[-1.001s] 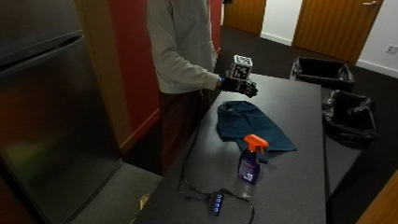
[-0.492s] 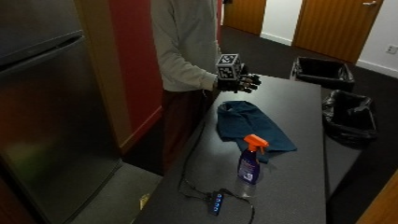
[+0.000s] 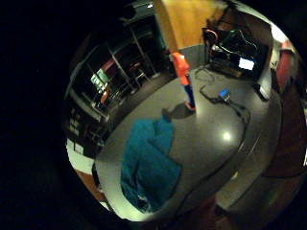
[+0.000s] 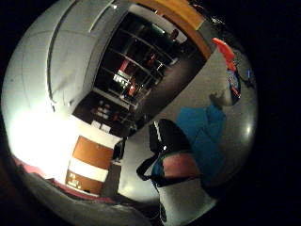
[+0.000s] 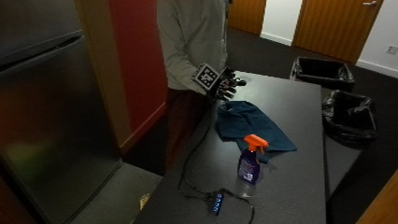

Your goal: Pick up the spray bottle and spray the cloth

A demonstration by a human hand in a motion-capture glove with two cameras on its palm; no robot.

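Your surface point(image 5: 292, 107) is a long dark top. One long side faces a red wall and a tall steel cabinet point(image 5: 56, 116), and you stand at that side, near the far end. Along the other long side a lower ledge holds two black bins point(image 5: 348, 116), one behind the other. There is bare top on the bin side of the things and at the far end beyond your hand.

The cloth point(image 5: 252, 125), dark teal and rumpled, lies flat towards the middle of the surface with its near corner pointing at the bottle; its far edge sits just below your hand. The spray bottle point(image 5: 251, 161) stands upright close to the cloth's near corner, apart from it, with an orange trigger head and a blue label. The label's writing is too small to read. A small hub with blue lights point(image 5: 216, 203) lies near the front edge of the surface, beside the bottle, and a thin black cable point(image 5: 193, 158) runs from it along your side of the surface.

Your right hand point(image 5: 225, 85) hovers above the far end of the cloth, well apart from the bottle, fingers loosely spread and holding nothing.
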